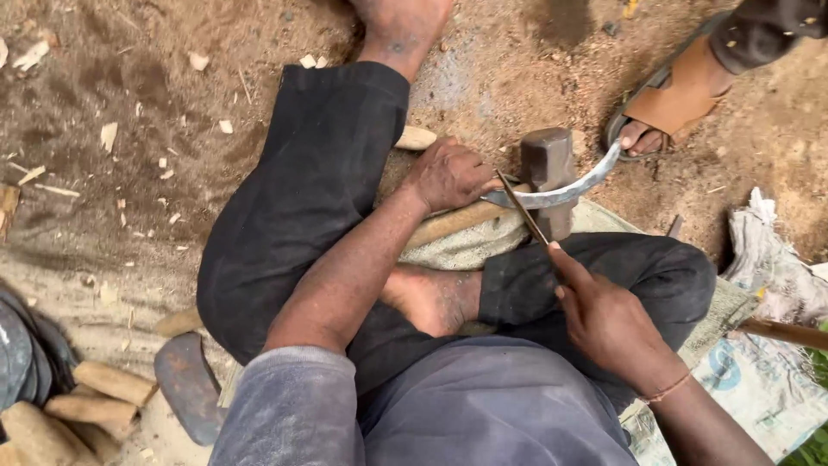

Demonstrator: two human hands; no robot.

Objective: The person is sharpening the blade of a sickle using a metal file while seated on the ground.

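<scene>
The fingers of the right hand point(608, 324) are closed around a thin, flat, dark metal file point(522, 207), the forefinger stretched along it. The file slants up and to the left and its far end lies across the curved grey steel sickle blade point(565, 192). The fingers of the left hand point(448, 175) are closed, gripping the sickle where the blade meets its pale wooden handle point(453, 223), which runs back under the wrist. The blade rests against a blocky dark iron hammer head point(548, 168) standing upright just behind it, and its tip curves up toward the right.

The person sits cross-legged in dark trousers, one bare foot point(431, 298) tucked between the knees. Under the hammer head and legs lies a coarse grey-green woven sack point(470, 246). At lower right is a white plastic sack point(750, 380) with a blue round printed mark, and above it a crumpled pale cloth point(763, 250). Another person's foot in a tan sandal point(673, 99) stands near the blade's tip.

At lower left lie a flat dark iron blade point(185, 384) and several short pale wooden handle blanks point(95, 397). The ground is bare brown earth point(129, 103), strewn with pale wood chips.
</scene>
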